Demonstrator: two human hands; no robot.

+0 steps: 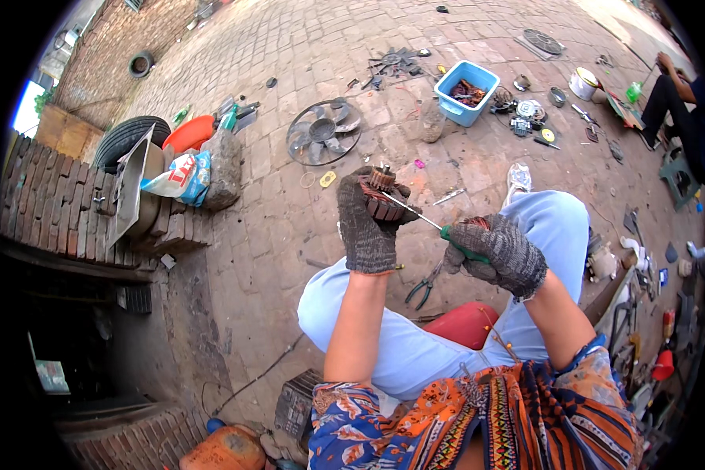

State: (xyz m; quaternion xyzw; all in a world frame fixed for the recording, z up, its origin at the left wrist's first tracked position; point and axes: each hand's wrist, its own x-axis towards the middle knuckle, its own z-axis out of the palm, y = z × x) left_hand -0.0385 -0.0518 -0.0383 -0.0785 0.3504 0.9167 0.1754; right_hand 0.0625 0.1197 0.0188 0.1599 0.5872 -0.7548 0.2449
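Note:
Both my hands wear grey knitted work gloves. My left hand (362, 227) is closed around a motor armature (385, 205) with copper windings and a toothed copper commutator at its top. In my right hand (500, 254) is a screwdriver (424, 222) with a green handle and a thin metal shaft. Its shaft points up and left, and the tip meets the armature near the windings below the commutator. The glove covers part of the handle. Pliers (424, 288) with dark green handles lie on the bricks below, between my forearms.
A fan in a round shroud (323, 131) lies ahead on the brick paving. Beyond my right hand stands a blue bin (464, 117) of copper scrap, with motor parts (527, 115) beside it. Another person (685, 117) sits at far right. Scrap crowds the right side; a tyre (125, 141) leans at left.

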